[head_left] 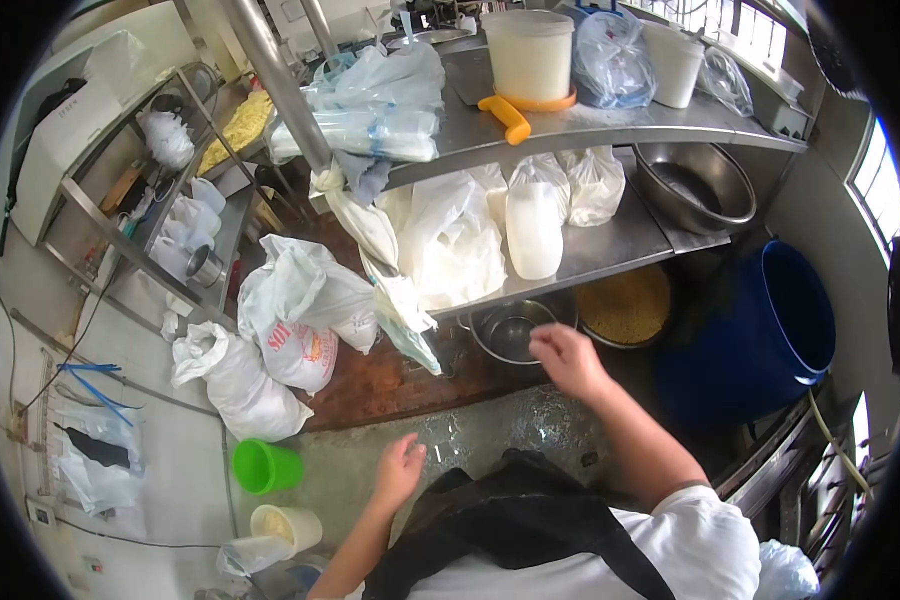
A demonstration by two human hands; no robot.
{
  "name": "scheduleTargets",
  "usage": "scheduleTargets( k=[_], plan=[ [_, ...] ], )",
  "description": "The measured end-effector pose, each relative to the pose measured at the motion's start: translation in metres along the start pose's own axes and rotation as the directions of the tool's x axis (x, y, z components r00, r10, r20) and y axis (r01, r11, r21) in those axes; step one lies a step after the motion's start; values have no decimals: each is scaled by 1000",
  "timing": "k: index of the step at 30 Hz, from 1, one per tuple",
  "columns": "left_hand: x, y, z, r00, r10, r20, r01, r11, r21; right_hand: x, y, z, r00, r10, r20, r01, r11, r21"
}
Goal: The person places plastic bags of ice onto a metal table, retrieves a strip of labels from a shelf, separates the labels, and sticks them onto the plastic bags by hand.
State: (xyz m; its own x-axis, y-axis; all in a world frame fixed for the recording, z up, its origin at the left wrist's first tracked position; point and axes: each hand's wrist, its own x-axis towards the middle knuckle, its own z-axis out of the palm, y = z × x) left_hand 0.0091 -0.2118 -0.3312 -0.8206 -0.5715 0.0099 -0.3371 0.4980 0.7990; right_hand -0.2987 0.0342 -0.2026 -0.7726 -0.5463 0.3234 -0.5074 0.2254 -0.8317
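Note:
My right hand (568,360) hangs over the near right rim of a metal pot (510,332) on the floor below the shelf. Its fingers are curled together, and whether anything small is between them is hidden. Lower down, my left hand (400,468) is in the air above the wet floor, fingers apart, holding nothing. Right of the pot stands a round container of yellow grains (625,305). White plastic bags (450,240) and a white jug (535,230) stand on the lower shelf above the pot.
A blue barrel (745,335) stands at the right. White sacks (240,385), a green bucket (267,467) and a white tub (286,527) are at the left. Overhead, the metal shelf (610,125) carries a white bucket (528,58). A metal basin (692,188) sits at the right.

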Motion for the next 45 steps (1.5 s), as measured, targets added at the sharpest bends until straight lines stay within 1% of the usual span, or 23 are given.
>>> scheduleTargets(
  k=[1, 2, 5, 7, 12, 14, 18, 20, 22, 25, 27, 30, 31, 32, 34, 35, 36, 37, 38, 39, 41, 42, 45],
  plan=[
    [19, 16, -2, 985, 128, -112, -125, 992, 35, 27, -14, -9, 999, -29, -16, 29, 1000, 6],
    [35, 34, -6, 985, 127, -114, -125, 992, 25, 50, -25, -16, 997, -69, -28, 68, 998, -12],
    [76, 77, -16, 998, 57, -11, -58, 993, -100, 112, -81, -30, 968, -241, -72, 239, 970, -29],
    [101, 86, -17, 988, 82, 133, -67, 991, -120, 146, -120, -35, 907, -411, -87, 405, 911, -80],
    [160, 100, -23, 952, 198, 232, -154, 969, -193, 215, -199, -24, 822, -568, -30, 564, 821, -88],
    [180, 105, -31, 922, 278, 271, -197, 936, -292, 247, -230, -18, 737, -673, 60, 659, 697, -283],
    [213, 114, -59, 891, 332, 309, -221, 913, -344, 345, -284, -7, 711, -703, 21, 631, 624, -461],
    [225, 110, -68, 883, 364, 296, -249, 898, -362, 409, -300, -4, 670, -734, 108, 630, 486, -606],
    [236, 105, -74, 870, 401, 287, -281, 882, -379, 478, -299, 6, 668, -722, 177, 618, 407, -672],
    [246, 95, -83, 866, 409, 287, -288, 878, -382, 536, -304, 33, 775, -590, 228, 522, 393, -757],
    [252, 89, -89, 873, 392, 290, -283, 891, -355, 590, -290, 51, 754, -455, 473, 631, 303, -714],
    [257, 76, -93, 881, 363, 304, -235, 892, -386, 702, -200, 77, 560, -638, 529, 823, 504, -263],
    [258, 73, -94, 882, 361, 301, -231, 891, -391, 608, -289, 81, 804, -114, 583, 587, 310, -748],
    [258, 71, -97, 883, 370, 288, -249, 891, -379, 641, -252, 97, 669, -337, 662, 742, 270, -613],
    [258, 65, -97, 886, 377, 272, -265, 890, -371, 715, -171, 126, 245, -704, 666, 923, -41, -383],
    [258, 60, -95, 888, 366, 279, -246, 890, -384, 712, -146, 137, 301, -730, 614, 917, 47, -395],
    [257, 56, -93, 889, 357, 287, -228, 889, -397, 694, -154, 131, 298, -727, 619, 919, 42, -393],
    [256, 53, -91, 889, 360, 284, -230, 886, -403, 648, -201, 116, 604, -550, 576, 759, 179, -626],
    [256, 51, -88, 892, 345, 293, -212, 890, -403, 618, -233, 101, 840, -323, 436, 519, 243, -819],
    [256, 50, -86, 893, 330, 304, -194, 895, -401, 604, -245, 91, 840, -322, 437, 519, 239, -821],
    [255, 50, -83, 894, 332, 303, -194, 893, -406, 585, -256, 72, 857, -500, 124, 381, 454, -805],
    [254, 50, -81, 894, 331, 302, -193, 893, -407, 587, -260, 62, 862, -494, 119, 373, 456, -808],
    [254, 55, -77, 886, 340, 315, -193, 889, -416, 583, -277, 29, 787, -608, -103, 292, 515, -806]
  ],
)
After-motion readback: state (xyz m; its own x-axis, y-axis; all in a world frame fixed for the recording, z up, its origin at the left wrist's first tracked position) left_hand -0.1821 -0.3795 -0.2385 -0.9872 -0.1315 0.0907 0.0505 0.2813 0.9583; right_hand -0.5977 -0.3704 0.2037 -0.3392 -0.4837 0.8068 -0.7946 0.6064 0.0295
